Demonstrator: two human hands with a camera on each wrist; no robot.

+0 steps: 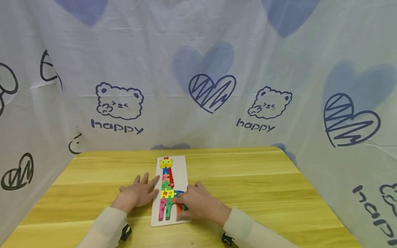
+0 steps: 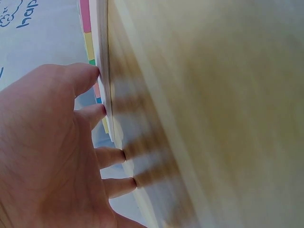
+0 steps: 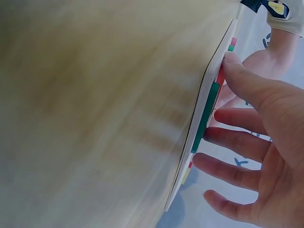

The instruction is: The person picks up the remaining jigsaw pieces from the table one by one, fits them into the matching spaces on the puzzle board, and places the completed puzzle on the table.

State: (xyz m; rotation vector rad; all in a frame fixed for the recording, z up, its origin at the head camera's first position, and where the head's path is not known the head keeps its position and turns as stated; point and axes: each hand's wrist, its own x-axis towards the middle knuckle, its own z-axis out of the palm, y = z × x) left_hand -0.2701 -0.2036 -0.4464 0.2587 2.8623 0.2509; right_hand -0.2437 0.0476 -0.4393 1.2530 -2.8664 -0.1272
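A giraffe jigsaw puzzle (image 1: 168, 194) of bright interlocking pieces lies on a pale wooden board (image 1: 179, 168). My left hand (image 1: 136, 193) is spread at the board's left side, with thumb and index fingertip at its edge in the left wrist view (image 2: 52, 137). Over the giraffe's lower right part reaches my right hand (image 1: 201, 204), its thumb by the orange leg piece (image 1: 179, 208) and its index finger near the blue body piece (image 1: 179, 193). In the right wrist view its fingers extend toward a dark green piece (image 3: 206, 118). The hand partly hides these pieces.
The board rests on a yellow wood-grain table (image 1: 248, 182). Behind and on both sides hangs a white curtain (image 1: 161, 69) printed with hearts, bears and lettering. Dark straps (image 1: 125, 232) show at both cuffs.
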